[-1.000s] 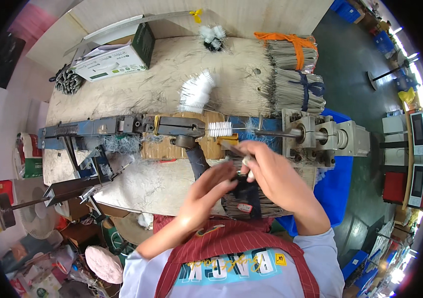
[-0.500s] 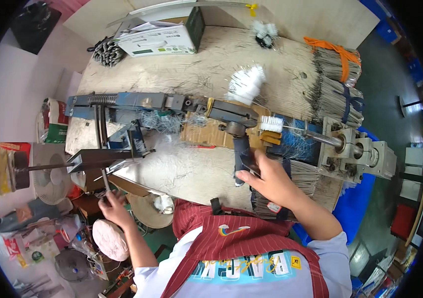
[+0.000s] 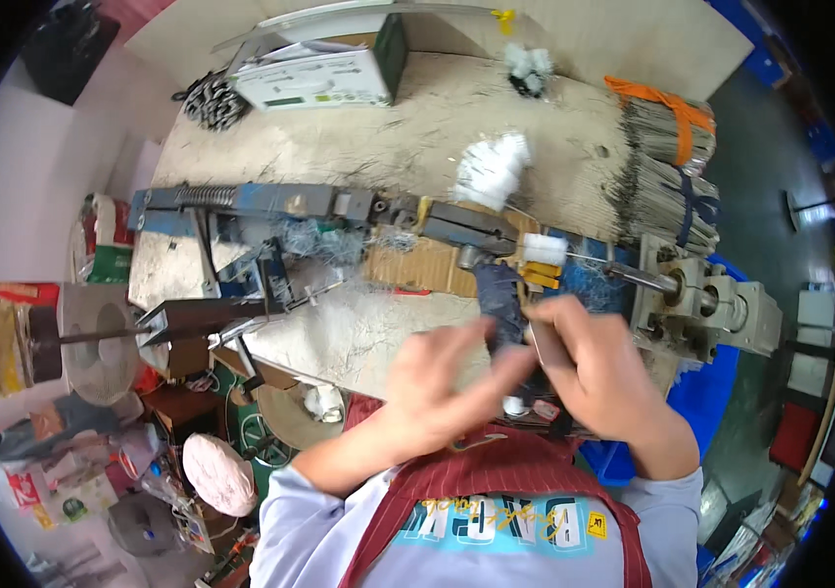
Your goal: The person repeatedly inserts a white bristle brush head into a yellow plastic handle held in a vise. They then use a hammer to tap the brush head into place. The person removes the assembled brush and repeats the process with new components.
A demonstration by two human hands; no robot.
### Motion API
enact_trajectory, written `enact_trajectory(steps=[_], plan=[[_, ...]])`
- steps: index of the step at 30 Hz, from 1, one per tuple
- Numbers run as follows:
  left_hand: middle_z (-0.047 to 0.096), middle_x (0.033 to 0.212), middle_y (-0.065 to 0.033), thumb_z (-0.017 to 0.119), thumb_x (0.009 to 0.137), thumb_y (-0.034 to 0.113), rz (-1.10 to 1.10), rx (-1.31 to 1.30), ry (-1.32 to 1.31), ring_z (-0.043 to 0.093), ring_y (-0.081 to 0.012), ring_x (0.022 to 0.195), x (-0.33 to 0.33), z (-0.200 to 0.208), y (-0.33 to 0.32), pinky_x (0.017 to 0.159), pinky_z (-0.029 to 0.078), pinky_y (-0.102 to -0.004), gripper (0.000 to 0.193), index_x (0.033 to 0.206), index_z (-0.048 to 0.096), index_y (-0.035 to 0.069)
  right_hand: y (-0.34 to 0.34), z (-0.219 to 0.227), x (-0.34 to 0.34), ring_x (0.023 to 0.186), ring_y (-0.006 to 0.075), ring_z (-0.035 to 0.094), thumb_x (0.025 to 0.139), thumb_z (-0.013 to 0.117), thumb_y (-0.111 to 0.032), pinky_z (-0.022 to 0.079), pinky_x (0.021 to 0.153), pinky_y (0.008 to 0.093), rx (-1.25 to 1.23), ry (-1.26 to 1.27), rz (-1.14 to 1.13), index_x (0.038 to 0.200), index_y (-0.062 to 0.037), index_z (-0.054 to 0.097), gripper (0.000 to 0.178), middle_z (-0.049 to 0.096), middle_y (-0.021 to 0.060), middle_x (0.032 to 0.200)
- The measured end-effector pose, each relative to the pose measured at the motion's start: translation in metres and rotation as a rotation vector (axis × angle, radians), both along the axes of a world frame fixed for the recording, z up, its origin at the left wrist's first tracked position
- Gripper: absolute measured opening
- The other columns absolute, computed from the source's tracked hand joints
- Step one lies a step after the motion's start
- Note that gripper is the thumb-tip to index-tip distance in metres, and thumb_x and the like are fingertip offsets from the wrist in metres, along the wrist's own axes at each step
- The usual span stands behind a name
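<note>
My left hand (image 3: 442, 382) is smeared by motion over the near edge of the bench; its thumb and fingers look apart, and I see nothing between them. Just right of it my right hand (image 3: 598, 367) is closed on a thin flat grey piece, whose kind is too blurred to tell. Both hands are beside a lever handle (image 3: 501, 294) wrapped in dark cloth, which sticks out toward me from a metal clamp (image 3: 471, 225). A white bristle brush (image 3: 545, 249) on a wire stem lies between the clamp and a steel shaft (image 3: 643, 276).
A blue steel rail (image 3: 261, 201) runs across the bench. White brushes (image 3: 494, 169) lie behind it. Bundles of wire stems (image 3: 667, 196) are at the right, with a blue bin (image 3: 711, 392) below. An open carton (image 3: 324, 78) stands at the back.
My left hand has left the rod at the left and swung right, near my right hand. My right hand has come off the lever handle and moved right. The brush's bristles now look smoother and blurred.
</note>
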State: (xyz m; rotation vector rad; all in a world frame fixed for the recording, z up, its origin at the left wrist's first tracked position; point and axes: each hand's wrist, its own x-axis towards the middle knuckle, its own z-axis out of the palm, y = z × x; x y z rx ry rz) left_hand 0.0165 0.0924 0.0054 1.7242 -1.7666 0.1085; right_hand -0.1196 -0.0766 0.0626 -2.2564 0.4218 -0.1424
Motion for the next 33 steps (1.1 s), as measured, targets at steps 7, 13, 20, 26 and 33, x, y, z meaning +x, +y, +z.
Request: enact_trajectory(steps=[7, 13, 20, 26, 33], plan=[[0.062, 0.092, -0.0114, 0.056, 0.086, -0.004, 0.437, -0.382, 0.270, 0.060, -0.0209, 0.072, 0.039, -0.014, -0.007, 0.062, 0.051, -0.0337, 0.017, 0.102, 0.059, -0.004, -0.057, -0.032, 0.004, 0.084, 0.0234, 0.065, 0.078, 0.059, -0.005, 0.055, 0.060, 0.0330, -0.881, 0.065, -0.025, 0.081, -0.0029, 0.058, 0.004, 0.062, 0.0118, 0.087], [0.062, 0.088, -0.0082, 0.054, 0.100, 0.017, 0.540, -0.261, 1.320, 0.059, -0.0123, 0.064, 0.038, -0.062, 0.023, 0.055, 0.046, -0.0252, 0.020, 0.107, 0.058, -0.002, -0.099, -0.048, 0.044, 0.080, 0.0321, 0.063, 0.081, 0.063, -0.013, 0.052, 0.066, 0.0440, -0.656, 0.160, -0.114, 0.083, -0.0017, 0.060, 0.012, 0.062, 0.0120, 0.080], [0.061, 0.086, -0.0081, 0.053, 0.100, 0.017, 0.490, -0.223, 1.407, 0.059, -0.0134, 0.064, 0.046, -0.070, 0.018, 0.055, 0.045, -0.0257, 0.020, 0.107, 0.056, -0.002, -0.163, -0.081, 0.092, 0.077, 0.0312, 0.068, 0.079, 0.071, -0.033, 0.052, 0.072, 0.0424, -0.270, 0.468, -0.035, 0.086, 0.0060, 0.064, 0.041, 0.070, 0.0151, 0.075], [0.061, 0.085, -0.0081, 0.054, 0.099, 0.019, 0.489, -0.183, 1.479, 0.060, -0.0148, 0.064, 0.043, -0.076, 0.015, 0.054, 0.045, -0.0262, 0.019, 0.105, 0.056, 0.001, -0.169, -0.112, 0.117, 0.067, 0.0254, 0.071, 0.085, 0.066, -0.037, 0.055, 0.070, 0.0379, -0.116, 0.528, -0.020, 0.081, 0.0090, 0.065, 0.046, 0.070, 0.0161, 0.070], [0.063, 0.087, -0.0110, 0.051, 0.100, 0.016, 0.459, -0.156, 1.483, 0.064, -0.0166, 0.066, 0.045, -0.078, 0.020, 0.056, 0.046, -0.0269, 0.020, 0.108, 0.054, -0.003, -0.141, -0.117, 0.139, 0.062, 0.0216, 0.071, 0.093, 0.059, -0.035, 0.055, 0.067, 0.0368, 0.211, 0.513, -0.126, 0.082, 0.0107, 0.064, 0.047, 0.070, 0.0171, 0.078]])
